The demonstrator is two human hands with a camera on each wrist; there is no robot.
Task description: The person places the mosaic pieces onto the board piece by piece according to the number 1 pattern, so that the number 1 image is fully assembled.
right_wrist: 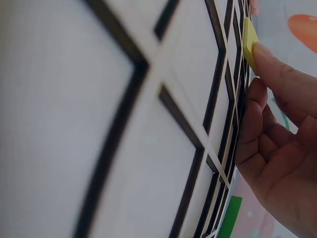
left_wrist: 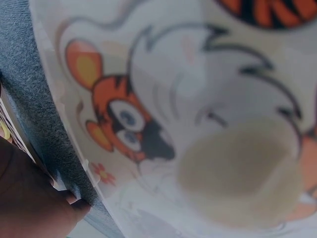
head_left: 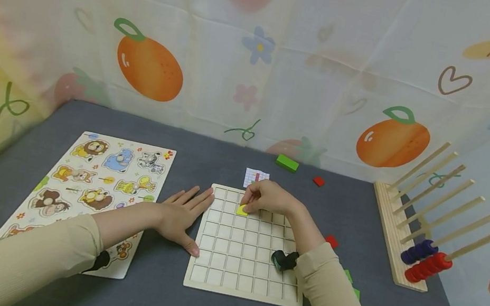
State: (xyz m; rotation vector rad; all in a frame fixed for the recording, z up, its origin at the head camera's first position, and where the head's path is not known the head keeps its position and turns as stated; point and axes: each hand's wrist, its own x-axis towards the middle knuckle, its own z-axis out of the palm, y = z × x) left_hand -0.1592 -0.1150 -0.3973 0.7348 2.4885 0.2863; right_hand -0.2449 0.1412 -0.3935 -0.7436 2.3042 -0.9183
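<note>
A yellow square tile (head_left: 242, 210) is pinched between the thumb and fingers of my right hand (head_left: 270, 198), over the upper part of a pale wooden grid board (head_left: 241, 296). In the right wrist view the tile (right_wrist: 250, 43) stands tilted, its lower edge right at the grid lines. My left hand (head_left: 179, 216) lies palm down with fingers spread, fingertips and thumb at the board's left edge. The left wrist view shows part of that hand (left_wrist: 37, 198) beside an animal picture board (left_wrist: 158, 196).
A small gridded card (head_left: 253, 178) lies behind the grid board. Further back are a green block (head_left: 287, 163) and a red piece (head_left: 319, 181). Another red piece (head_left: 331, 241) and green pieces (head_left: 356, 293) sit near my right sleeve. A pegged bead stand (head_left: 387, 218) occupies the right side.
</note>
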